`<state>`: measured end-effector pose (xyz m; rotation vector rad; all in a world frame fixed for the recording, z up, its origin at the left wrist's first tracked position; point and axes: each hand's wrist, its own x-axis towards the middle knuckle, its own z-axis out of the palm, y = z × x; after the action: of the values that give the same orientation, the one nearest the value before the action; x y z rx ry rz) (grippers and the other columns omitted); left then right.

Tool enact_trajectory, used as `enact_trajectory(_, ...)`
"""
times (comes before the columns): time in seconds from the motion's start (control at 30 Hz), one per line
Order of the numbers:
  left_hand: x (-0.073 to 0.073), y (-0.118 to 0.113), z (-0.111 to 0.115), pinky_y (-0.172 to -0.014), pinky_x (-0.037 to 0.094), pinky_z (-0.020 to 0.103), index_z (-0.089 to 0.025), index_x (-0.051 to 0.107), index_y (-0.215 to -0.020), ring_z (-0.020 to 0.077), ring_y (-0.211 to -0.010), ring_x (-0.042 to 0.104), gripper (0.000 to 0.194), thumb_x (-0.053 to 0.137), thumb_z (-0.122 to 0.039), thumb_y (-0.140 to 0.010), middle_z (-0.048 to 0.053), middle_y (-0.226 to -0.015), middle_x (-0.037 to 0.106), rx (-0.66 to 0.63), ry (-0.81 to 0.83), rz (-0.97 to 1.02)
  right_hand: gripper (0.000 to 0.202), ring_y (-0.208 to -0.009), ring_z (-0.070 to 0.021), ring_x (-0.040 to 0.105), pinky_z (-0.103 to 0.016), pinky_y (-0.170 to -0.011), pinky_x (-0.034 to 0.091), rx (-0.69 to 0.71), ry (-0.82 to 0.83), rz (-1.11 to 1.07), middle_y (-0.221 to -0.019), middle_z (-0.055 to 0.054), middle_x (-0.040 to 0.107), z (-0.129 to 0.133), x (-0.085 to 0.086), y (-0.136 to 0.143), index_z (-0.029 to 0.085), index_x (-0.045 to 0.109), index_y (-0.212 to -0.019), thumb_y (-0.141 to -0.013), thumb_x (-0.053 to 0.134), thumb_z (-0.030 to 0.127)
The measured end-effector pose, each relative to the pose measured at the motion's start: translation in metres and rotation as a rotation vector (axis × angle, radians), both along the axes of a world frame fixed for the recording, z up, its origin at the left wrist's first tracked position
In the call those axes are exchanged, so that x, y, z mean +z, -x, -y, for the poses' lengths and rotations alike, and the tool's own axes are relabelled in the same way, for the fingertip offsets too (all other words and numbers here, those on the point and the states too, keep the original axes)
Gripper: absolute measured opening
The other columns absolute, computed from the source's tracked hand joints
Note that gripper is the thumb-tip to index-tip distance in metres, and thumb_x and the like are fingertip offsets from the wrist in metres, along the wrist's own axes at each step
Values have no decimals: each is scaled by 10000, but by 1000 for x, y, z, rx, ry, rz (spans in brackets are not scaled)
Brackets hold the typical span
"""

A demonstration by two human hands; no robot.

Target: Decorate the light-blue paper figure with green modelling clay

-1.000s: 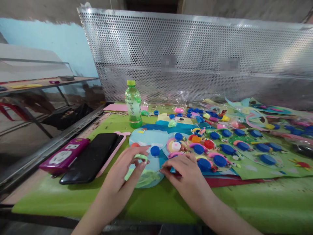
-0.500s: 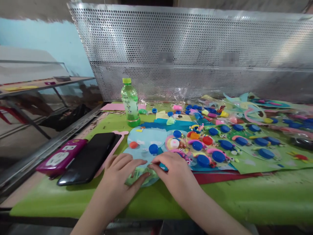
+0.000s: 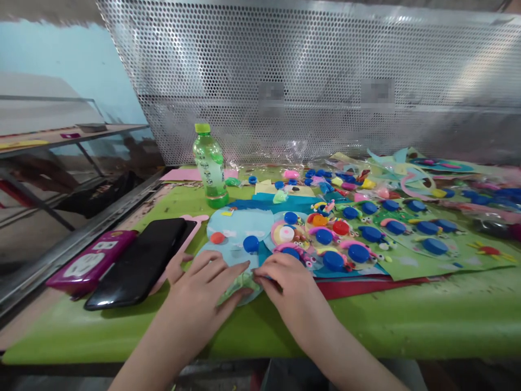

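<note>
A light blue paper cutout lies before me with a blue bottle cap and an orange disc on it. My left hand rests on its near part, thumb and index finger apart around a patch of light green clay. From the other side my right hand comes in with thumb and fingertips pinched together at the edge of that clay. Whatever is in the pinch is too small to make out. Just beyond my right hand lie several bottle-cap snails with clay bodies.
To the left are a black phone and a purple box. A green bottle stands behind the cutout. Loose clay and caps lie farther back, before a perforated metal panel. Red paper lies under the snails.
The view has shifted slightly, moving the scene a little left. My right fingertips have drawn closer together, and the blue piece beside them no longer shows. Both hands stay at the green clay.
</note>
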<state>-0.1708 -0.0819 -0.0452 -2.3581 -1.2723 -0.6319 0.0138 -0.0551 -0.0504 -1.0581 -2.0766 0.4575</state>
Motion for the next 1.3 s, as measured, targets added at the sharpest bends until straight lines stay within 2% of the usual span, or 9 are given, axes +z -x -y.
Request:
enact_trajectory(0.13, 1, 7, 10, -803, 408, 423, -277, 439, -1299, 259, -948, 499, 470, 464, -480, -876, 59, -923, 556, 64, 79, -27, 146, -759, -184, 583, -309, -695, 471, -32, -79, 169, -796, -33, 622, 5, -5, 0, 174, 703, -811, -794, 627, 50)
enact_trajectory(0.3, -6, 5, 23, -746, 403, 566, -325, 461, -1282, 350, -966, 477, 509, 487, -535, -819, 127, -1025, 485, 133, 16, -94, 175, -775, -186, 585, -311, -688, 465, 30, -107, 232, -844, -40, 627, 6, -7, -2, 174, 694, -882, -810, 608, 38)
enact_trajectory(0.4, -11, 1, 23, -750, 408, 614, -327, 448, -1295, 381, -1019, 445, 542, 458, -583, -818, 159, -1092, 439, 128, 19, -70, 187, -780, -176, 588, -293, -698, 476, 45, -104, 233, -850, -42, 622, 7, -8, -3, 177, 686, -883, -830, 573, 38)
enact_trajectory(0.57, -14, 0, 18, -755, 425, 620, -324, 464, -1282, 371, -1023, 436, 564, 450, -629, -808, 161, -1107, 419, 86, 41, -38, 164, -767, -181, 589, -300, -693, 488, 28, -114, 234, -841, -52, 608, 7, -9, -5, 153, 674, -883, -843, 552, 51)
enact_trajectory(0.7, -11, 3, 19, -745, 427, 586, -285, 537, -1208, 377, -1014, 430, 499, 493, -574, -804, 160, -1109, 415, 62, 42, -26, 151, -749, -186, 582, -309, -670, 484, 16, -151, 264, -828, -59, 604, 7, -10, -5, 142, 674, -881, -841, 558, 54)
enact_trajectory(0.87, -12, -1, 20, -745, 423, 586, -241, 438, -1311, 370, -1004, 425, 592, 443, -580, -826, 173, -1114, 419, 92, 24, -32, 149, -715, -185, 573, -303, -621, 460, 6, -216, 320, -798, -61, 596, 9, -11, -4, 138, 679, -871, -843, 557, 56)
enact_trajectory(1.03, -16, -1, 21, -767, 408, 613, -220, 485, -1265, 368, -1011, 423, 603, 440, -615, -811, 175, -1134, 423, 79, 25, -20, 123, -702, -184, 582, -299, -600, 451, -41, -271, 326, -797, -56, 618, 9, -14, 0, 145, 686, -887, -821, 605, 80)
enact_trajectory(1.17, -19, 9, 23, -794, 400, 623, -190, 466, -1289, 407, -1077, 406, 645, 478, -601, -791, 193, -1154, 419, 161, 47, -25, 136, -682, -186, 585, -309, -586, 445, -52, -314, 354, -773, -48, 622, 9, -13, 5, 147, 697, -907, -815, 617, 88)
enact_trajectory(1.3, -20, 17, 26, -766, 406, 620, -239, 354, -1371, 409, -1057, 415, 702, 491, -591, -780, 189, -1110, 432, 190, 39, -61, 209, -760, -221, 599, -346, -641, 471, -4, -289, 436, -830, -74, 628, 11, -6, 4, 129, 680, -1030, -857, 565, 143)
